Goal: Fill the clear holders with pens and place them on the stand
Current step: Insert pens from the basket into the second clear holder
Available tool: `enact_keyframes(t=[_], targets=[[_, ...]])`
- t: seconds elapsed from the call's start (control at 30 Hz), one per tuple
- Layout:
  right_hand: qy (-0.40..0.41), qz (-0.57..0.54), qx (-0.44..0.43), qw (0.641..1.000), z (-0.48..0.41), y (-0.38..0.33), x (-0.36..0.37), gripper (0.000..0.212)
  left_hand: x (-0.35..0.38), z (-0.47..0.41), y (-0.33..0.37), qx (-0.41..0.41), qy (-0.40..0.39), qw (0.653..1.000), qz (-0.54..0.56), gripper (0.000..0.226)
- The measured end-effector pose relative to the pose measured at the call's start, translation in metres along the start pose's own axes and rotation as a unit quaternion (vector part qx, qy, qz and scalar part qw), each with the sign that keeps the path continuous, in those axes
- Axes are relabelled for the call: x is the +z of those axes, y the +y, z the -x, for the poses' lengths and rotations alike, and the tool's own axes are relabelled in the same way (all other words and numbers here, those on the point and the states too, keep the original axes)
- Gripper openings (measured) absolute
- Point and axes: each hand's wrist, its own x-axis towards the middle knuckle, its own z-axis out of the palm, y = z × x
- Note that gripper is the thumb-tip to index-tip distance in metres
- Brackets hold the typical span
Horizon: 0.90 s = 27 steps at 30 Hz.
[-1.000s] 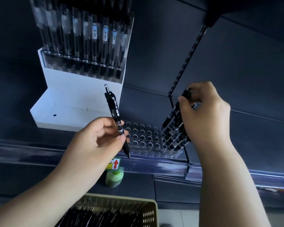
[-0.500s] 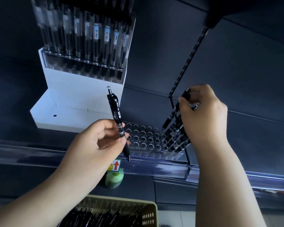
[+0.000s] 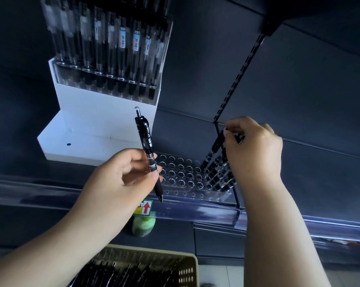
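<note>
A clear holder (image 3: 181, 175) sits at the shelf's (image 3: 50, 193) front edge, beside the white stand (image 3: 96, 129). The right hand (image 3: 255, 150) pinches a pen (image 3: 216, 145), apparently seating it in the holder's filled right end. The left hand (image 3: 121, 179) grips a second pen (image 3: 147, 143) tip-down, seemingly ready to go in next.

Left on shelf (image 3: 19, 166): stand (image 3: 92, 133), filled holder (image 3: 104, 79) on its upper step. Right of stand: clear holder (image 3: 181, 175), pens (image 3: 216, 172) in right-hand holes. Below, in front: basket (image 3: 187, 266)
</note>
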Motion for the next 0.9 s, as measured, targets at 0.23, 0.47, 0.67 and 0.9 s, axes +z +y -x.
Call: enact_keyframes(t=[0.23,0.47,0.67,0.9], targets=[[0.024,-0.004,-0.019,1.000,0.000,0.001,-0.009,0.014,0.005,-0.006,0.004,0.027,-0.005,0.999,-0.022,0.020],[0.028,-0.050,-0.007,0.998,0.001,0.007,-0.024,0.015,0.052,-0.041,0.024,0.115,0.002,0.989,-0.093,0.018],[0.031,-0.074,-0.011,0.997,0.002,0.013,-0.031,0.015,0.093,-0.064,0.014,0.161,0.004,0.980,-0.116,0.042],[0.013,-0.083,-0.007,0.996,-0.001,0.021,-0.036,0.015,0.108,-0.074,0.001,0.152,0.019,0.977,-0.149,0.041]])
